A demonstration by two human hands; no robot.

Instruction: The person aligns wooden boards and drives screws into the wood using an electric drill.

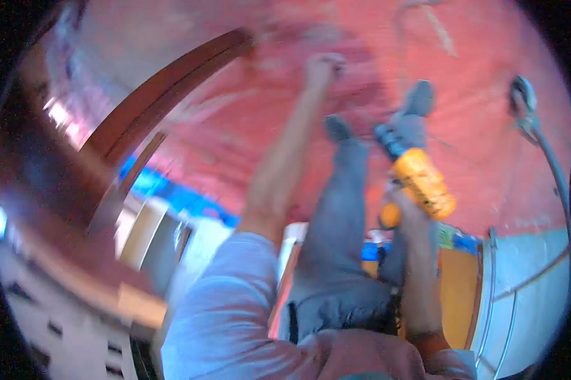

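Observation:
My right hand is wrapped around the handle of a yellow cordless drill. The drill's dark front end points away from me, over my right leg. My left arm reaches far out over the red floor covering. At its end, my left hand is closed with its fingers curled; blur hides what they hold, if anything. My two feet in dark shoes stand on the red covering, between and beyond my arms.
A long brown wooden board slants up on the left, with a shorter wooden strip beside it. A grey hose or cable curves along the right. Blue sheeting lies at the left, and a pale slotted panel stands lower left.

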